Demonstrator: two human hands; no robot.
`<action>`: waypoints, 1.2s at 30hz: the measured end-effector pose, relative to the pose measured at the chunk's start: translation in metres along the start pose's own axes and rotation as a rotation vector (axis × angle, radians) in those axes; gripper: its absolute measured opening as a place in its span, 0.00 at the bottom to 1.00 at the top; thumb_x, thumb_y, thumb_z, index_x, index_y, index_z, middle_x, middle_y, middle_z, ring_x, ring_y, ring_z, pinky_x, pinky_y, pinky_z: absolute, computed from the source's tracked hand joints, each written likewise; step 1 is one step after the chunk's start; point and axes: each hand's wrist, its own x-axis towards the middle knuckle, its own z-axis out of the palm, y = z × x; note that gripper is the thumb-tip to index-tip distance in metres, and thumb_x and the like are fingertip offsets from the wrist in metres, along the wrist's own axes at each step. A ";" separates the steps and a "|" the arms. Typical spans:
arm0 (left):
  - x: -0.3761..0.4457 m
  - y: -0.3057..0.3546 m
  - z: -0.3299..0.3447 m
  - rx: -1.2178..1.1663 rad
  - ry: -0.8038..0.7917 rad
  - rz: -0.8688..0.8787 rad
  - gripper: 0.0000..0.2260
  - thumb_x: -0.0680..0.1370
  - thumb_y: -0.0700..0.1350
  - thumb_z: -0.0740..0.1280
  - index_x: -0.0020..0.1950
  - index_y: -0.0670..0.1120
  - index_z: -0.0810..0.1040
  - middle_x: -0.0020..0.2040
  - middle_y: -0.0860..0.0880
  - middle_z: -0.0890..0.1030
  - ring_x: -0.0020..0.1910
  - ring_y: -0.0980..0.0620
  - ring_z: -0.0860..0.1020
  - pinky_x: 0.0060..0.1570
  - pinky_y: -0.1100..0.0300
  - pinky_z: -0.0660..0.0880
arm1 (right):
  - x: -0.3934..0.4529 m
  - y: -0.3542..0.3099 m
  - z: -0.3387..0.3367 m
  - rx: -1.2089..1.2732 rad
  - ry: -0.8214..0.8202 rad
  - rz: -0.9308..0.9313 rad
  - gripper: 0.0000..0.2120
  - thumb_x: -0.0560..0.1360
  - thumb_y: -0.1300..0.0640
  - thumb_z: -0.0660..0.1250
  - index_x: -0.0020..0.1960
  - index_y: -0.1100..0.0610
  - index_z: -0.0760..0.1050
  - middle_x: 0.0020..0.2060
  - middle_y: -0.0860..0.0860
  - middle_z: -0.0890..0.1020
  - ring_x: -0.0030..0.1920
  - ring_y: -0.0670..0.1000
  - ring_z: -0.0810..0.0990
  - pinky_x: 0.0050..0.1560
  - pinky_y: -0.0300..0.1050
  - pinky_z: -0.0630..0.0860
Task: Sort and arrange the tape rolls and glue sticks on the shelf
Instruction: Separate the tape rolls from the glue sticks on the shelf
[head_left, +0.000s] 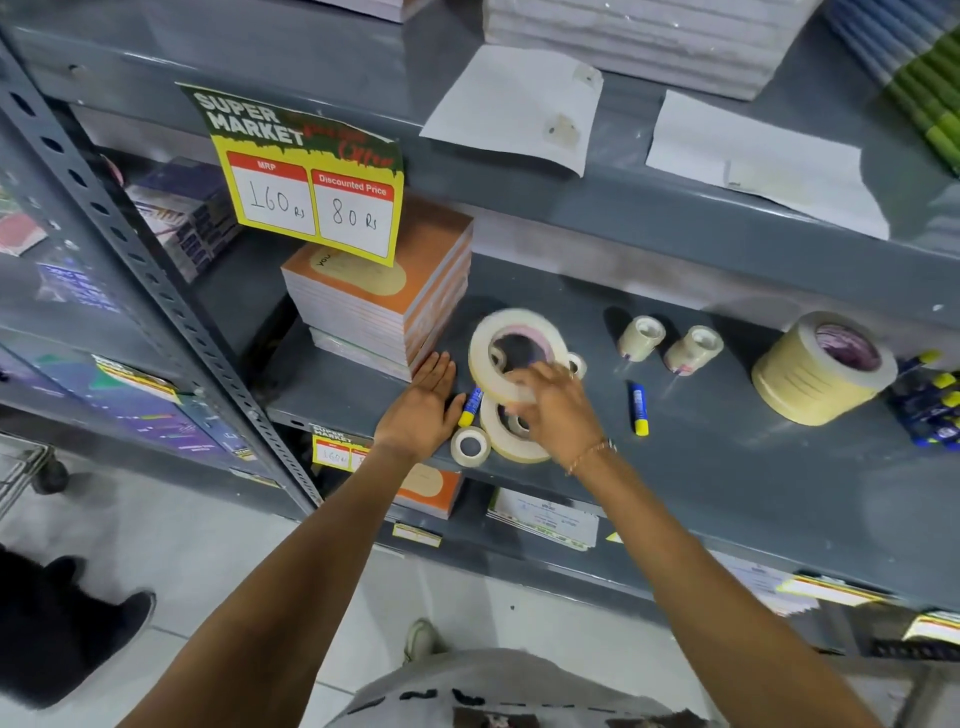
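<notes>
Head view. The right hand (545, 395) grips a wide, thin tape ring (511, 349) at its near rim, fingers curled over the edge; the ring is tilted up on edge, blurred, its open centre facing the camera. Directly below it, at the hand's 6 o'clock, a second flat tape ring (511, 434) lies on the grey shelf (701, 457); judged, this is the stacking target, and the held ring must come flat and concentric onto it. The right hand is plainly the nearer.

The left hand (423, 400) lies open, palm down, fingers extended toward 12 o'clock, touching the shelf just beside a stack of orange notebooks (384, 301); it holds nothing. A blue glue stick (470, 408) lies between the two hands, long axis running roughly 1 to 7 o'clock. A small tape roll (470, 447) sits at the shelf's front edge, at 5 o'clock from the left hand.

At 3 o'clock from the right hand: a second glue stick (639, 409), long axis near 12 to 6; two small upright rolls (641, 338); a large masking tape stack (823, 366), well apart.
</notes>
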 end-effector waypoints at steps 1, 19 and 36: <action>0.000 0.000 0.000 0.001 0.001 0.003 0.26 0.82 0.53 0.51 0.77 0.43 0.52 0.79 0.47 0.52 0.78 0.52 0.48 0.75 0.57 0.48 | -0.014 -0.001 0.006 -0.009 -0.027 0.012 0.20 0.73 0.61 0.69 0.64 0.58 0.73 0.62 0.56 0.77 0.65 0.59 0.70 0.69 0.48 0.63; 0.000 0.000 0.003 0.034 -0.050 -0.027 0.26 0.83 0.53 0.48 0.77 0.44 0.48 0.79 0.48 0.48 0.78 0.51 0.45 0.76 0.56 0.47 | -0.028 -0.016 0.029 -0.316 -0.188 0.181 0.24 0.75 0.63 0.66 0.68 0.63 0.65 0.65 0.60 0.73 0.63 0.61 0.74 0.64 0.50 0.72; 0.022 0.005 -0.001 0.126 -0.066 0.075 0.24 0.83 0.48 0.47 0.76 0.39 0.49 0.78 0.43 0.49 0.77 0.45 0.43 0.75 0.54 0.41 | -0.037 -0.016 -0.020 -0.020 0.032 0.286 0.22 0.73 0.57 0.70 0.64 0.60 0.70 0.64 0.58 0.74 0.61 0.61 0.75 0.61 0.49 0.74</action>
